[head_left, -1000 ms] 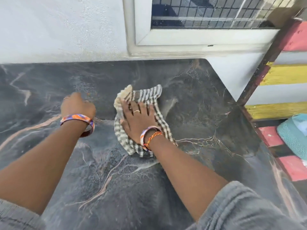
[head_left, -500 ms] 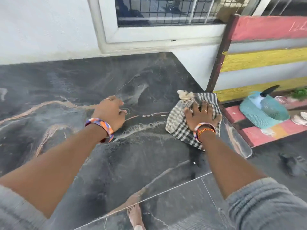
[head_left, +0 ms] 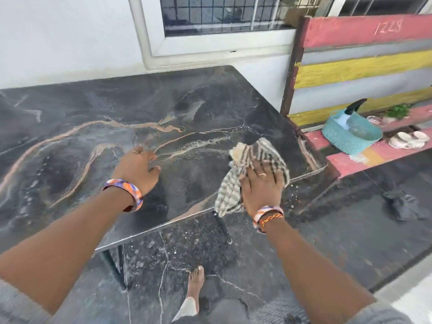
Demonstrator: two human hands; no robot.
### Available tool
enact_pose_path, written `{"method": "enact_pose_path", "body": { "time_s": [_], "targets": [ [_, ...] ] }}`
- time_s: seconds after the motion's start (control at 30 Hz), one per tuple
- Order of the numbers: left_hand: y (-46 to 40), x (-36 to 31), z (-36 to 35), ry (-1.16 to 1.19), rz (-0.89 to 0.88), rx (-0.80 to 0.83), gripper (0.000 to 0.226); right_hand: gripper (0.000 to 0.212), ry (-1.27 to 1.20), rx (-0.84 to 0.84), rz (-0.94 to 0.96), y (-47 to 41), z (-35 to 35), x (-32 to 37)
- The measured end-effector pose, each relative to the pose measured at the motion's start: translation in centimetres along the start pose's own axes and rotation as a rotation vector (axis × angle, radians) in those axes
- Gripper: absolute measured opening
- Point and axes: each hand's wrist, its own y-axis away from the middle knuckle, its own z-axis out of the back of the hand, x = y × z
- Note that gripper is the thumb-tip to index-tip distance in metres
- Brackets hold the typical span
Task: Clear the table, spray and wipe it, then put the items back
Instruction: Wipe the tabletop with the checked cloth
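Cloth (head_left: pixel 254 169) blurred, partly hidden under flat right hand (head_left: pixel 263 188) at table (head_left: pixel 210 101) corner.

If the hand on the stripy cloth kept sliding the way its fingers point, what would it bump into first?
Probably nothing on the table: the right hand presses the cloth, fingers pointing toward the far right corner. Beyond the edge stands the white wall, though depth is unclear.
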Motion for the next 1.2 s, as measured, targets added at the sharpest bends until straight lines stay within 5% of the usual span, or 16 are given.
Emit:
{"method": "enact_pose_path", "body": {
  "time_s": [0.17, 0.3, 0.4, 0.53, 0.67, 0.9, 1.1, 1.2],
  "targets": [
    [2.0, 2.7, 0.8, -0.050, 0.058, -0.095, 0.033, 0.043, -0.068, 0.018, 0.495, 6.5, -2.6, 11.5],
    [2.2, 3.4, 1.2, -0.105, 0.105, -0.122, 0.034, 0.050, 0.007, 0.114, 0.835, 5.7, -3.3, 10.7],
    [2.4, 2.2, 0.9, -0.074, 0.086, -0.107, 0.033, 0.064, 0.167, 0.134, 0.748, 3.2, -1.5, 5.3],
    [3.2, 1.1, -0.2, -0.027, 0.018, -0.067, 0.034, 0.106, 0.256, 0.228, 0.385, 0.2, 1.9, -4.9],
    [3.7, 1.8, -0.3, -0.009, 0.005, -0.030, 0.037, 0.097, 0.314, 0.243, 0.197, -0.6, 2.9, -8.8],
    [5.3, 6.3, 0.9, -0.120, 0.035, -0.087, 0.037, 0.069, 0.228, 0.062, 0.471, 3.5, -0.4, 1.3],
    [4.7, 11.5, 2.9, -0.147, 0.110, -0.120, 0.037, 0.061, 0.003, 0.233, 0.830, 8.9, -2.8, 18.1],
    [3.9, 13.8, 4.3, -0.183, 0.161, -0.144, 0.036, 0.061, -0.048, 0.312, 0.864, 9.4, -2.8, 22.7]
  ]
}}
